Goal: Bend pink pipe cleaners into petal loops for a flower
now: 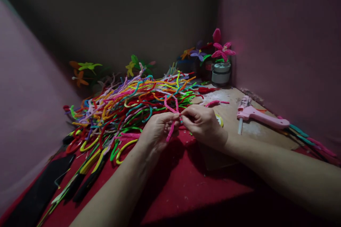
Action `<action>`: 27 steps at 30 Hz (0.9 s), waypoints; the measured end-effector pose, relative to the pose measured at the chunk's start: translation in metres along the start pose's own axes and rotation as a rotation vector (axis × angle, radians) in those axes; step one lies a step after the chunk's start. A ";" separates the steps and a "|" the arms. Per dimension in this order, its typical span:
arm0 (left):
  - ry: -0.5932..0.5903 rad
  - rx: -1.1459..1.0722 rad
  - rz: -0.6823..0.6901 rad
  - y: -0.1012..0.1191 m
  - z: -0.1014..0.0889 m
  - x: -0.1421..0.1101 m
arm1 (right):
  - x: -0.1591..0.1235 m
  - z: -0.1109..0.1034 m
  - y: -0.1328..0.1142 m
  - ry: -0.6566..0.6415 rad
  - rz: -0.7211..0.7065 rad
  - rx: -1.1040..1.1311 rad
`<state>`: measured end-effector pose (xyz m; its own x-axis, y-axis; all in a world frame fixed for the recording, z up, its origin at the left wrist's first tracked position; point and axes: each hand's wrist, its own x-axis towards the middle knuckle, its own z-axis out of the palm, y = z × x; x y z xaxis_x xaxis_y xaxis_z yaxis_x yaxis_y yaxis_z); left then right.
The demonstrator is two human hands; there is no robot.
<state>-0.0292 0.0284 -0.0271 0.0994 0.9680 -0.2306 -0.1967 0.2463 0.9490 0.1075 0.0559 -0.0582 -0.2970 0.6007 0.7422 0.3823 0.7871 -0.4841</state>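
With the left hand (157,131) pinching the pink pipe cleaners (172,103) near the surface's (183,195) middle, grip their crossing firmly while the right hand (204,124), fingertips closed there too, twists tightly, keeping loops even.

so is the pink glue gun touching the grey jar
Apart. The head view shows bare board between the pink glue gun and the grey jar behind it.

A glue gun (266,117) is laid on a board (261,133) at right; pipe cleaners (128,95) are heaped at left; pliers (93,166) are placed before them; a jar (221,75) is set behind the board.
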 end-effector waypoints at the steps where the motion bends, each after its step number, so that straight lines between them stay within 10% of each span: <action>1: 0.037 0.047 0.076 0.001 0.001 -0.001 | 0.002 0.000 0.001 -0.021 0.094 0.106; 7: 0.147 0.583 0.403 0.014 0.000 -0.015 | 0.013 -0.008 -0.003 -0.170 0.489 0.696; 17: -0.004 0.993 1.017 0.030 -0.012 -0.024 | 0.013 -0.013 -0.003 -0.288 0.451 0.978; 21: 0.004 1.000 0.889 0.036 -0.005 -0.035 | 0.012 -0.018 -0.013 -0.305 0.402 0.874; 27: -0.018 0.588 0.202 0.030 -0.008 -0.029 | 0.004 -0.018 -0.024 -0.131 0.069 0.417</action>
<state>-0.0453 0.0081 0.0063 0.1342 0.9903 -0.0352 0.3563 -0.0151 0.9342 0.1130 0.0366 -0.0346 -0.4018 0.6456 0.6494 0.0272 0.7173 -0.6962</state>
